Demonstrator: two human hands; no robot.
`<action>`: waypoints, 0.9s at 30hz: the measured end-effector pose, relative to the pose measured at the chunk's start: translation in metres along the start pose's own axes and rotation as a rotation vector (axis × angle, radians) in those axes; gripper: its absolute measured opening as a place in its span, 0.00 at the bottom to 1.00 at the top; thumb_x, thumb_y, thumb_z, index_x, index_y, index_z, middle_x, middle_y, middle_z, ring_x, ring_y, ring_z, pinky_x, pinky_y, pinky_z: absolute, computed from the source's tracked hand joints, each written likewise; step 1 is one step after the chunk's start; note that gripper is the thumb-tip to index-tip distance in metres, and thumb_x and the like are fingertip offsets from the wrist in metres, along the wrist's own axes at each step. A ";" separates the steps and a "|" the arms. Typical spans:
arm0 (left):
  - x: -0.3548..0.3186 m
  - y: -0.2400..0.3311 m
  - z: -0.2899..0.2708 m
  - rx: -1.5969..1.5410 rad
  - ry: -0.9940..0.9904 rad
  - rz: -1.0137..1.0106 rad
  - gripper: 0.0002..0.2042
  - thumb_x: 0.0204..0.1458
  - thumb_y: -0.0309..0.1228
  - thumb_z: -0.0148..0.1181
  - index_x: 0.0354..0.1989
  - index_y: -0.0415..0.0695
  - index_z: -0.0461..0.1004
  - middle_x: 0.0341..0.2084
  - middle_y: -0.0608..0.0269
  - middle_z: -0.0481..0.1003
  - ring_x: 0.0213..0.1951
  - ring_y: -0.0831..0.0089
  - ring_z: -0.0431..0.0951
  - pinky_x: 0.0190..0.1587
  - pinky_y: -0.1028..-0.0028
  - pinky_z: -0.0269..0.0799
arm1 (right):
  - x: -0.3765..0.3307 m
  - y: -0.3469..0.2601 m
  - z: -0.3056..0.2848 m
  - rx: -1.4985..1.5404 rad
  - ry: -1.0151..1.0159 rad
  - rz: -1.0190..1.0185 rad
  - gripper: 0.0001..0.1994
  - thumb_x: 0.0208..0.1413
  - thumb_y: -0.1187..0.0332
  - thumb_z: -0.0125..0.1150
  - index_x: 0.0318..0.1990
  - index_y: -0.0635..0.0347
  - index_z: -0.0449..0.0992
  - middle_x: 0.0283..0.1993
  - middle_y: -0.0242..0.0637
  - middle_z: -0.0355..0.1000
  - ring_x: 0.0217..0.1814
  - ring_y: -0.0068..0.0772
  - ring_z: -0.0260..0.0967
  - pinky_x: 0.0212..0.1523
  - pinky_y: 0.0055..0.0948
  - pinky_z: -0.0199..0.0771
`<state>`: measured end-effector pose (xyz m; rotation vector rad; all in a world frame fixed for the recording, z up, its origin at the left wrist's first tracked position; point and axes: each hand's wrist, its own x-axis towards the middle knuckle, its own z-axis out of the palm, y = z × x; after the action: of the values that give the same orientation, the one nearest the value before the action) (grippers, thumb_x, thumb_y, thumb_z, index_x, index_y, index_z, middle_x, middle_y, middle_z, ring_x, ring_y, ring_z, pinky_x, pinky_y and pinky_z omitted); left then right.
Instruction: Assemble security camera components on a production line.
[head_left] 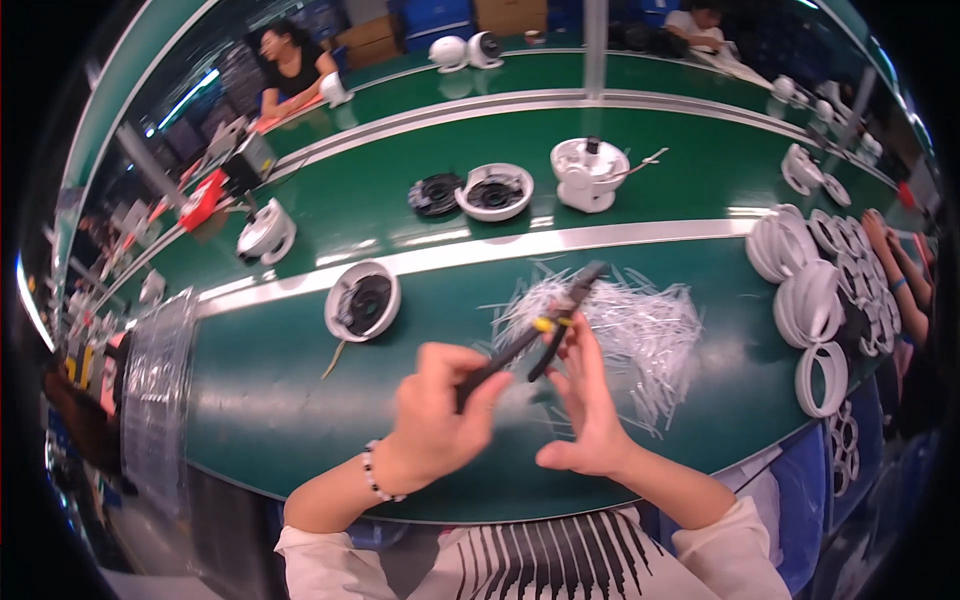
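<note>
My left hand, with a beaded bracelet at the wrist, is closed round one long handle of a black plier-like hand tool with yellow parts near its joint. The tool slants up to the right, its dark head blurred over a heap of thin white strips. My right hand is open beside it, thumb spread and fingers stretched up. Its fingertips overlap the tool near the yellow parts; whether they touch it I cannot tell. Left of the heap lies a round white housing with a black inside and a short yellowish wire.
White rings are stacked at the right, near another person's arm. Beyond a pale rail, more white housings and a white stand with a bowl-shaped top sit on the green belt. Clear plastic sheeting borders the left side.
</note>
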<state>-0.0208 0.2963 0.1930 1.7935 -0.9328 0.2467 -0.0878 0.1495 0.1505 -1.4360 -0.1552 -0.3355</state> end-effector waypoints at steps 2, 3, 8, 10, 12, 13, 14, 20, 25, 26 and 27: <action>0.017 0.006 0.037 -0.021 -0.003 0.211 0.15 0.40 0.21 0.61 0.32 0.37 0.60 0.17 0.64 0.68 0.17 0.83 0.68 0.20 0.83 0.63 | 0.016 -0.008 -0.001 0.079 0.160 -0.119 0.54 0.35 0.52 0.67 0.62 0.57 0.31 0.60 0.45 0.44 0.58 0.37 0.49 0.56 0.37 0.52; 0.026 0.005 0.055 -0.119 -0.007 0.290 0.15 0.40 0.22 0.61 0.33 0.38 0.60 0.18 0.63 0.68 0.17 0.82 0.68 0.20 0.83 0.63 | 0.020 -0.011 -0.007 0.058 0.235 -0.129 0.49 0.41 0.57 0.62 0.62 0.57 0.31 0.57 0.44 0.47 0.53 0.32 0.54 0.53 0.32 0.56; 0.083 0.008 0.082 -0.442 -0.443 0.039 0.19 0.39 0.25 0.58 0.37 0.39 0.56 0.21 0.54 0.70 0.20 0.68 0.74 0.20 0.77 0.66 | 0.045 -0.048 -0.057 0.042 0.196 -0.022 0.30 0.53 0.70 0.47 0.61 0.61 0.43 0.43 0.36 0.61 0.40 0.21 0.62 0.43 0.20 0.63; 0.114 0.003 0.081 -0.510 -0.552 0.169 0.20 0.38 0.29 0.60 0.37 0.37 0.59 0.21 0.59 0.71 0.19 0.74 0.73 0.18 0.79 0.64 | 0.068 -0.062 -0.102 -0.186 0.206 -0.037 0.27 0.48 0.70 0.58 0.56 0.63 0.57 0.35 0.27 0.64 0.31 0.13 0.59 0.33 0.14 0.62; 0.140 -0.006 0.073 -0.407 -0.544 0.099 0.13 0.39 0.31 0.60 0.32 0.38 0.67 0.19 0.61 0.73 0.20 0.77 0.73 0.18 0.80 0.65 | 0.099 -0.069 -0.156 -0.565 0.231 -0.043 0.24 0.40 0.70 0.62 0.49 0.64 0.67 0.34 0.27 0.66 0.26 0.14 0.57 0.28 0.14 0.61; 0.152 -0.013 0.076 -0.336 -0.410 0.083 0.09 0.41 0.30 0.58 0.28 0.38 0.70 0.17 0.62 0.73 0.19 0.78 0.73 0.20 0.80 0.66 | 0.117 -0.083 -0.172 -0.842 0.257 0.012 0.25 0.34 0.68 0.63 0.46 0.64 0.70 0.29 0.30 0.67 0.23 0.16 0.58 0.26 0.17 0.63; 0.168 -0.028 0.085 -0.366 -0.284 0.161 0.07 0.41 0.29 0.57 0.26 0.39 0.70 0.16 0.60 0.73 0.18 0.77 0.74 0.20 0.79 0.66 | 0.132 -0.092 -0.185 -1.150 0.257 -0.113 0.26 0.30 0.66 0.61 0.44 0.64 0.71 0.27 0.36 0.69 0.21 0.23 0.62 0.25 0.22 0.65; 0.314 -0.103 0.154 0.021 -0.206 0.395 0.07 0.42 0.26 0.52 0.29 0.41 0.74 0.23 0.55 0.75 0.29 0.63 0.76 0.33 0.71 0.70 | 0.223 -0.116 -0.223 -2.272 -0.425 -0.341 0.19 0.25 0.73 0.59 0.34 0.57 0.72 0.29 0.32 0.65 0.37 0.31 0.61 0.41 0.28 0.57; 0.379 -0.147 0.252 0.402 -0.712 0.069 0.15 0.35 0.35 0.56 0.34 0.44 0.75 0.34 0.50 0.73 0.39 0.56 0.73 0.43 0.67 0.69 | 0.249 -0.084 -0.221 -2.412 -0.642 -0.589 0.03 0.34 0.69 0.56 0.22 0.53 0.72 0.24 0.27 0.63 0.35 0.27 0.61 0.44 0.28 0.56; 0.394 -0.198 0.276 0.479 -0.694 0.119 0.18 0.34 0.35 0.58 0.38 0.45 0.73 0.37 0.52 0.73 0.41 0.57 0.72 0.42 0.68 0.69 | 0.261 -0.080 -0.209 -2.415 -0.684 -0.632 0.03 0.35 0.69 0.56 0.21 0.54 0.72 0.24 0.26 0.64 0.35 0.27 0.61 0.46 0.28 0.56; 0.390 -0.186 0.295 0.426 -0.775 0.151 0.19 0.34 0.36 0.58 0.38 0.45 0.73 0.37 0.53 0.73 0.41 0.58 0.72 0.41 0.68 0.69 | 0.259 -0.073 -0.227 -2.435 -0.732 -0.567 0.02 0.36 0.69 0.55 0.21 0.54 0.73 0.24 0.26 0.64 0.35 0.27 0.61 0.48 0.29 0.55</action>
<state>0.2959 -0.1183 0.1546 2.2611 -1.6560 -0.1979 0.1112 -0.1164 0.2678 -3.9248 -0.9894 -0.3716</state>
